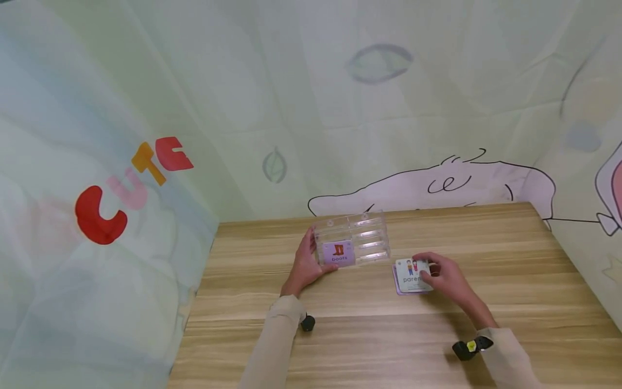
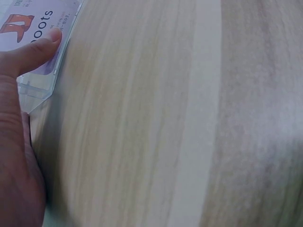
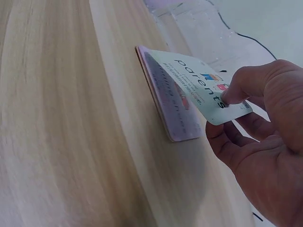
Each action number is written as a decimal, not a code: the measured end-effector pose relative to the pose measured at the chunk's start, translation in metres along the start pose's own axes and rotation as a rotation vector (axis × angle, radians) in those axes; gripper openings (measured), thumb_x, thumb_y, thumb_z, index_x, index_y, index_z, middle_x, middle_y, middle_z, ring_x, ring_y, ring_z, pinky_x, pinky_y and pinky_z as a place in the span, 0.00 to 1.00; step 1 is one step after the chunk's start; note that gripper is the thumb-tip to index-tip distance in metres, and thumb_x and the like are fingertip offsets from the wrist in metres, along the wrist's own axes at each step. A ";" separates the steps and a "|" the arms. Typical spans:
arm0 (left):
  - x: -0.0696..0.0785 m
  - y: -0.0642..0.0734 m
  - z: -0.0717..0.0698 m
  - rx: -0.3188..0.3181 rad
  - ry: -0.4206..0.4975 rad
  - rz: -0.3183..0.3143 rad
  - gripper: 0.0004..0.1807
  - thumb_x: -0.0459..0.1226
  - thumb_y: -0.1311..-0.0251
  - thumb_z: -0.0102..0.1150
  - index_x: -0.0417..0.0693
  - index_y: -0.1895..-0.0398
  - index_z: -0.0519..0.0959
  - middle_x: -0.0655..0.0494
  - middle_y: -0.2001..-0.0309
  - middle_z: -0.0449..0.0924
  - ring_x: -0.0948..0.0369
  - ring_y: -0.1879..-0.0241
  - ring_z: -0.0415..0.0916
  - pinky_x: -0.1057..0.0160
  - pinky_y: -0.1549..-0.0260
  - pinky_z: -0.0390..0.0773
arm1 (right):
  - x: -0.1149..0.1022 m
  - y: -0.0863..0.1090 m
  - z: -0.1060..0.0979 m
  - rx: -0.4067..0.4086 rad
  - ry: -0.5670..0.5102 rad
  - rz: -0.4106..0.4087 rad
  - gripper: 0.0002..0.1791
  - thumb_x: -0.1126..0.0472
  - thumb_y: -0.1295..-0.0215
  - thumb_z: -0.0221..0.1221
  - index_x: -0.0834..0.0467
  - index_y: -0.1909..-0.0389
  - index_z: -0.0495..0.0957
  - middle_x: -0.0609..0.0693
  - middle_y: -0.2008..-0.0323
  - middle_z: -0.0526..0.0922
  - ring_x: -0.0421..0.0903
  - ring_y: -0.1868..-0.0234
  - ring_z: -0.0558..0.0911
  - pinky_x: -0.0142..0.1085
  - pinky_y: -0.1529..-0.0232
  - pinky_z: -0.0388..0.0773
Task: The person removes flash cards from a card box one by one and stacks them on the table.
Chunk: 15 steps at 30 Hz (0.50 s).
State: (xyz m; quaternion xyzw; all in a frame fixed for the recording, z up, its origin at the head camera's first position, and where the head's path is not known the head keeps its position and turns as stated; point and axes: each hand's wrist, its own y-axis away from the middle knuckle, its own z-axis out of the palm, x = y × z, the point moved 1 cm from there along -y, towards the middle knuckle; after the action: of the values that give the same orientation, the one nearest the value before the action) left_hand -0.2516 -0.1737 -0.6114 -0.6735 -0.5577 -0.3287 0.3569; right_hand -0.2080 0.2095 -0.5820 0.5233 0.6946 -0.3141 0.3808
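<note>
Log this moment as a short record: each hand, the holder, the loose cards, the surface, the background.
left hand: grips clear holder by its left side
right hand: pinches parents card, which is tilted
holder contents: boots card, lower left
beneath parents card: purple card, exact count unclear
surface: wood-grain table
background: pale printed backdrop, "CUTE" lettering at left

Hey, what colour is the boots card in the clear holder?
The boots card is light purple; it shows best in the head view.
</note>
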 end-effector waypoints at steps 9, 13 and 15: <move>0.001 0.000 0.000 -0.005 -0.004 -0.011 0.74 0.41 0.61 0.89 0.45 0.16 0.44 0.40 0.24 0.60 0.47 0.25 0.61 0.56 0.26 0.64 | 0.006 -0.004 0.009 -0.001 0.100 -0.013 0.22 0.75 0.38 0.64 0.66 0.42 0.80 0.63 0.50 0.84 0.51 0.60 0.82 0.34 0.63 0.82; 0.002 0.000 0.000 -0.005 -0.005 -0.028 0.74 0.41 0.61 0.89 0.46 0.16 0.44 0.41 0.23 0.59 0.48 0.25 0.61 0.58 0.26 0.63 | 0.006 -0.005 0.011 -0.012 0.129 -0.036 0.23 0.75 0.40 0.66 0.67 0.42 0.79 0.64 0.50 0.84 0.51 0.59 0.81 0.36 0.61 0.81; 0.002 0.000 -0.001 -0.007 -0.007 -0.036 0.74 0.41 0.61 0.89 0.46 0.16 0.43 0.42 0.23 0.59 0.49 0.25 0.60 0.59 0.26 0.63 | 0.006 -0.005 0.012 -0.018 0.143 -0.041 0.23 0.75 0.40 0.67 0.67 0.42 0.79 0.64 0.49 0.83 0.51 0.58 0.80 0.40 0.59 0.82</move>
State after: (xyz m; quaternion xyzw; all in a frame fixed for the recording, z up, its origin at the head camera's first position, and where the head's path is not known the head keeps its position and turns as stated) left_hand -0.2511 -0.1735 -0.6097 -0.6658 -0.5698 -0.3347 0.3464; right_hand -0.2110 0.2010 -0.5930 0.5264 0.7335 -0.2776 0.3284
